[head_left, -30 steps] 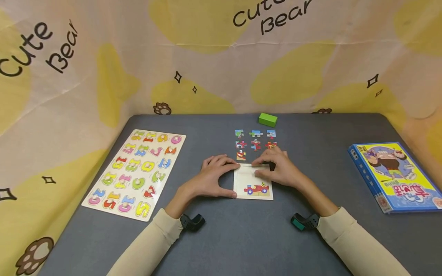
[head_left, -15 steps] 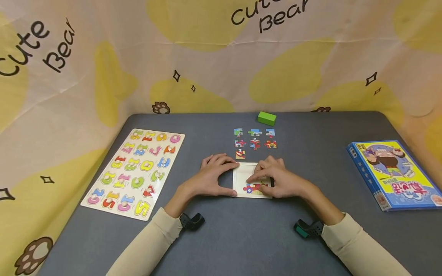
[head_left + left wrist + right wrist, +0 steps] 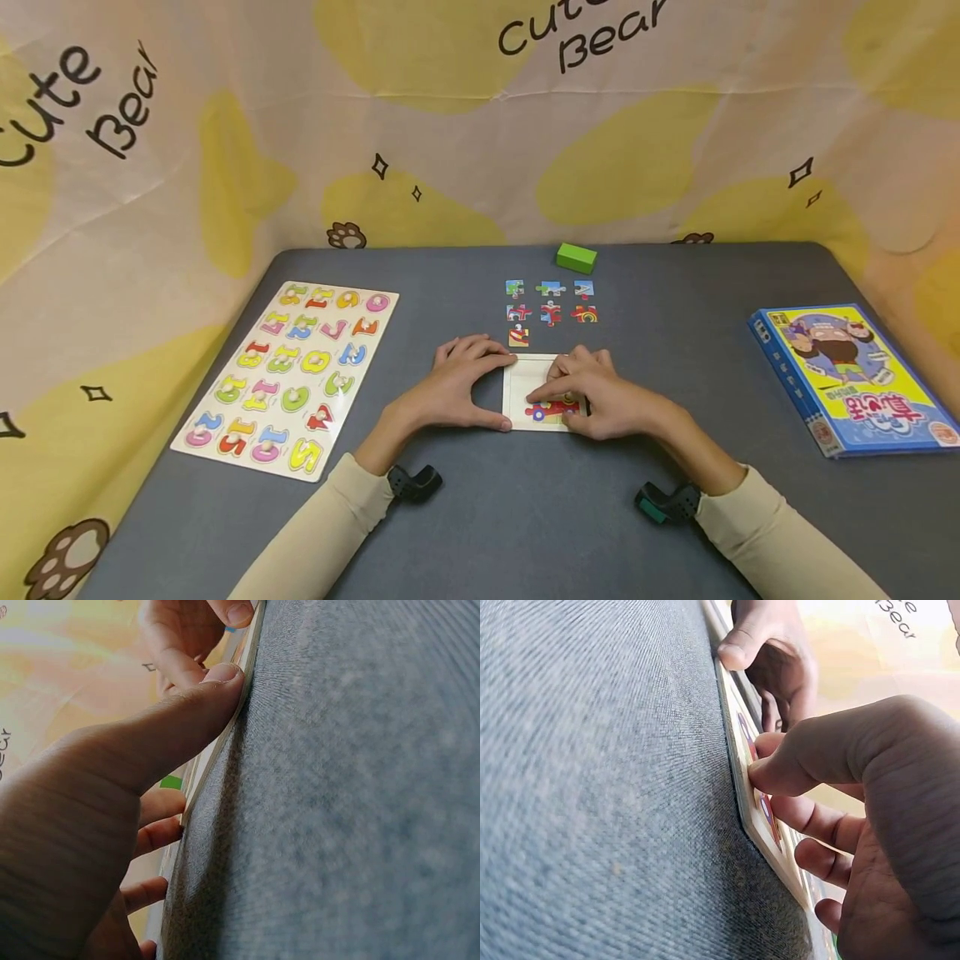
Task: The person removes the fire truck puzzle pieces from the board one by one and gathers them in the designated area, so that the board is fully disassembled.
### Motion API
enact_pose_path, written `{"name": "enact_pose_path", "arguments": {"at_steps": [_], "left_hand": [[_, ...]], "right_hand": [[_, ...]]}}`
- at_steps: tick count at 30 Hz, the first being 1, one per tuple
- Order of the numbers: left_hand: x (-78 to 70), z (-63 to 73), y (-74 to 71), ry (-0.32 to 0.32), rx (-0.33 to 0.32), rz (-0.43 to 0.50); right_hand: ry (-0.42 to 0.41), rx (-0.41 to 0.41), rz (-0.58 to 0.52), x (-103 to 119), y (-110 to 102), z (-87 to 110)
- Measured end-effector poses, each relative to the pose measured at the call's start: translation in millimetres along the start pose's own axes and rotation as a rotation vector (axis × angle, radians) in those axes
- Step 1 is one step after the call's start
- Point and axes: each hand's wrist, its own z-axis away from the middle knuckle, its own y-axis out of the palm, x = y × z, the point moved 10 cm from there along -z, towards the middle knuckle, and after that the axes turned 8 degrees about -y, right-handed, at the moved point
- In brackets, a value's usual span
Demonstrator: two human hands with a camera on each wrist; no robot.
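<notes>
A small white puzzle tray (image 3: pixel 528 372) lies at the middle of the table. Its lower part holds joined puzzle pieces (image 3: pixel 537 413) showing a red car with blue wheels. My left hand (image 3: pixel 457 385) grips the tray's left side, thumb on the near corner and index finger at the far one. Over the tray's right part, my right hand (image 3: pixel 606 397) has thumb and index finger pinching at the car pieces. In the right wrist view the thumb (image 3: pixel 769 774) touches a red piece, while the fingers partly cover the picture. Loose jigsaw pieces (image 3: pixel 551 313) sit in rows beyond the tray.
A number board (image 3: pixel 295 400) with colourful numerals lies to the left. At the right is a blue and yellow box (image 3: pixel 847 375). Behind the loose pieces stands a green block (image 3: pixel 576 258), near the far edge of the grey table (image 3: pixel 480 517). Patterned cloth hangs behind.
My right hand has come down and toward me, from the tray's upper right to the car pieces, where it now works with small finger shifts. The left hand stays on the tray.
</notes>
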Motion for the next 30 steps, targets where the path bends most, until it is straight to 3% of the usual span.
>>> {"name": "enact_pose_path", "arguments": {"at_steps": [30], "left_hand": [[-2.0, 0.1, -1.2, 0.014, -0.008, 0.009]], "right_hand": [[0.033, 0.029, -0.067, -2.9, 2.1, 0.9]]}}
